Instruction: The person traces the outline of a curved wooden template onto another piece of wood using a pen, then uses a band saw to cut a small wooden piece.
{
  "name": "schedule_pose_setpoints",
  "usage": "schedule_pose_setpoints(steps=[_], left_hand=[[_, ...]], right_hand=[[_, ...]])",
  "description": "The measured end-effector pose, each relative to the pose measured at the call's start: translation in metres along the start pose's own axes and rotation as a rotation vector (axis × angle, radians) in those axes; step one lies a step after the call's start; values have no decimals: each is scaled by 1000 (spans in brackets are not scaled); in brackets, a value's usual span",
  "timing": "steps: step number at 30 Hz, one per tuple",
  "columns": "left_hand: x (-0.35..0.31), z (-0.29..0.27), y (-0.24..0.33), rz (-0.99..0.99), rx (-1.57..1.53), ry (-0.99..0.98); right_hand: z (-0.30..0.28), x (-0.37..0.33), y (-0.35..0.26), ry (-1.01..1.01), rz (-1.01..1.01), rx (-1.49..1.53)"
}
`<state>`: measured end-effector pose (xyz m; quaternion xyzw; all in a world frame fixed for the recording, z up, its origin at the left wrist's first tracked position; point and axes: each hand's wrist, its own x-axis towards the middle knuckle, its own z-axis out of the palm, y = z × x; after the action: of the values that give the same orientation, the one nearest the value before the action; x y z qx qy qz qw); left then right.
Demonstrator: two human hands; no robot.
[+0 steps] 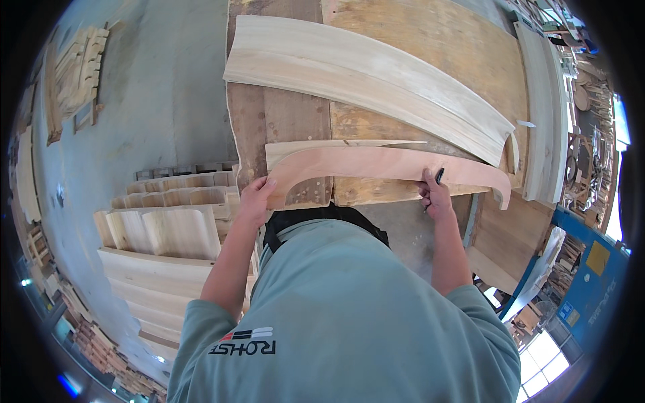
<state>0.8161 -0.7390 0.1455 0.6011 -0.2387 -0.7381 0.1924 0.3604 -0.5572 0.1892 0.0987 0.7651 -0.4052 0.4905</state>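
A long curved template of thin pinkish wood (pixel 376 164) lies along the near edge of the workbench, its ends bending toward me. My left hand (pixel 256 199) grips its left end, fingers closed round the edge. At the lower edge of its right half is my right hand (pixel 435 196), closed with a slim black pen (pixel 439 176) sticking up from the fingers; the hand also touches the template. Just behind the template lies a narrow pale board (pixel 295 147), partly covered by it. Farther back, a broad, curved, pale wooden panel (pixel 369 74) slants across the bench.
The brown wooden workbench (pixel 430 20) has long boards (pixel 543 107) along its right side. Rows of pale shaped panels (pixel 161 232) are stacked on my left. A blue machine (pixel 591 269) stands to the right. More timber (pixel 77 74) rests on the grey floor at far left.
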Motion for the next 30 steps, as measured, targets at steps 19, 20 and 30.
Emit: schedule_pose_setpoints(steps=[19, 20, 30], left_hand=[[-1, 10, 0, -13, -34, -51], [-1, 11, 0, -22, -30, -49], [-1, 11, -2, -28, -44, -28]], right_hand=[[-1, -2, -3, 71, 14, 0], [-4, -2, -3, 62, 15, -7], [-4, -1, -2, 54, 5, -32]])
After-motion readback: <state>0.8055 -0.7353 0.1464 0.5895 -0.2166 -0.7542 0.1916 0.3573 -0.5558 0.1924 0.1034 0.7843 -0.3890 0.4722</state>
